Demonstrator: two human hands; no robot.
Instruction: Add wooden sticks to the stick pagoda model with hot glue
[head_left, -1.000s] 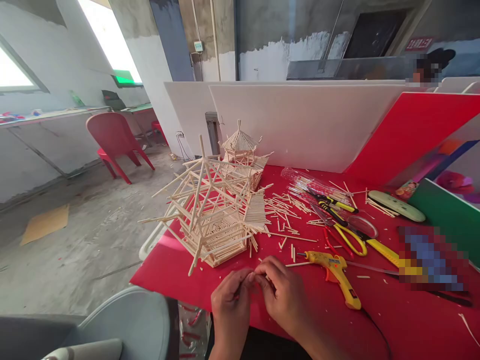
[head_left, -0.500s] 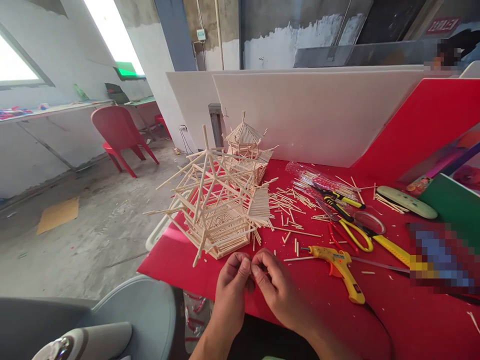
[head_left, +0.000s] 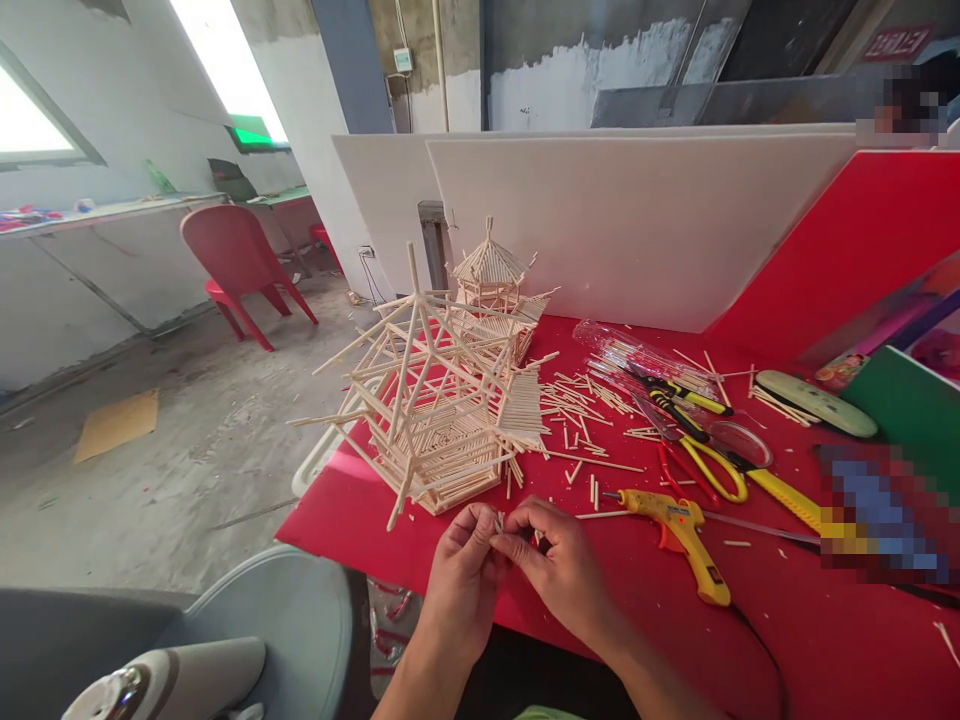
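My left hand [head_left: 463,577] and my right hand [head_left: 556,563] meet fingertip to fingertip just above the red tabletop [head_left: 787,620]. Together they pinch a small bundle of thin wooden sticks [head_left: 498,522], mostly hidden by the fingers. Directly beyond the hands stands a large open-frame pavilion model [head_left: 424,415] built from wooden sticks. A smaller finished stick pagoda [head_left: 491,300] rises behind it. Right of my right hand lies a yellow glue gun [head_left: 679,535].
Loose sticks [head_left: 581,410] litter the table middle. Yellow-handled scissors [head_left: 701,455], a yellow cutter [head_left: 784,500] and a plastic bag of sticks [head_left: 637,360] lie to the right. White foam boards [head_left: 637,215] and a red board [head_left: 840,250] stand behind. A grey chair back [head_left: 277,630] is at lower left.
Both hands have stayed pinched together on the sticks, shifting a little farther from me on the table. The camera view has tilted slightly downward.
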